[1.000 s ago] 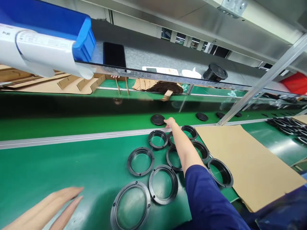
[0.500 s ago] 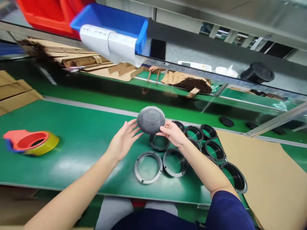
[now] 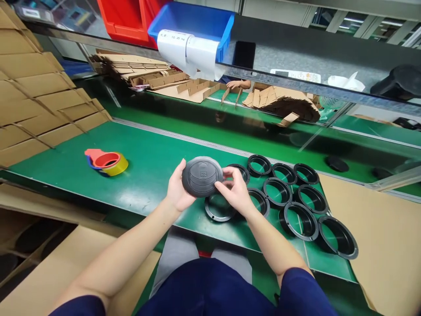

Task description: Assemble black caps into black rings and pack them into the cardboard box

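Black round cap [image 3: 201, 176] is clasped at its rim by left hand [image 3: 176, 193] and right hand [image 3: 234, 193]; keep it level

Bright, even overhead light; sharp, edges warped.

Dark grey round cap [image 3: 201, 176] with a small square mark at its centre; black rings [image 3: 297, 219]; green table [image 3: 148, 162]; red and yellow tape dispenser [image 3: 105, 161]; blue bin [image 3: 194, 19]; red bin [image 3: 126, 19]; brown cardboard sheets [image 3: 39, 105]; navy sleeves [image 3: 302, 292]
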The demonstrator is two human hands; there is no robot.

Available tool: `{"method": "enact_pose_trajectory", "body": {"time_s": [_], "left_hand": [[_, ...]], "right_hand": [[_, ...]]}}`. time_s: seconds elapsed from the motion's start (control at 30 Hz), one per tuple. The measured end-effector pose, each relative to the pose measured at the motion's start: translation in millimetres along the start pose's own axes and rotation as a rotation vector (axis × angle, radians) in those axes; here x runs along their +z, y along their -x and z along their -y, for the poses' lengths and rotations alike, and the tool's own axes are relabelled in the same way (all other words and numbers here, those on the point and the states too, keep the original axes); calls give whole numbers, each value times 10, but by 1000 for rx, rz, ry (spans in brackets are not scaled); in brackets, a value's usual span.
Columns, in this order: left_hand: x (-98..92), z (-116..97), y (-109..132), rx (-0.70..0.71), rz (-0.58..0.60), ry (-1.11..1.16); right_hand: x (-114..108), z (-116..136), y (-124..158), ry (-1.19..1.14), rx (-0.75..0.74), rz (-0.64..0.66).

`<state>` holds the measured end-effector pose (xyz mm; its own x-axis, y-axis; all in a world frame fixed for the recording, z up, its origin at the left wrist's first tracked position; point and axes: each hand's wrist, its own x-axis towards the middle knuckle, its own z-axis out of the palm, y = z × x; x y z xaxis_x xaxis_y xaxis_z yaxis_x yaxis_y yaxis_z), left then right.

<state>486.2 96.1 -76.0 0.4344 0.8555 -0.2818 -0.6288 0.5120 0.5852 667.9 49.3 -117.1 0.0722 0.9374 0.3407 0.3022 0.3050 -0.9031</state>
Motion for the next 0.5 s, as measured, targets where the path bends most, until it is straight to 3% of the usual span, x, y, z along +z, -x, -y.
{"method": "enact_pose_trajectory", "body": {"time_s": [0.07,0.13,0.23,0.5], "left_hand": [[32,83,16,15,-17,-8],[66,182,14,53,-34,-15],[101,305,-14,82,-80,-14],[172,441,-117,-22,-80,-20]], "right_hand": [[44,-10,26,147,-144,-37],[101,-28,46,228,-208,15],[151,-60,64,211,-184,4],[98,-148,113,238,-101,-115]]}}
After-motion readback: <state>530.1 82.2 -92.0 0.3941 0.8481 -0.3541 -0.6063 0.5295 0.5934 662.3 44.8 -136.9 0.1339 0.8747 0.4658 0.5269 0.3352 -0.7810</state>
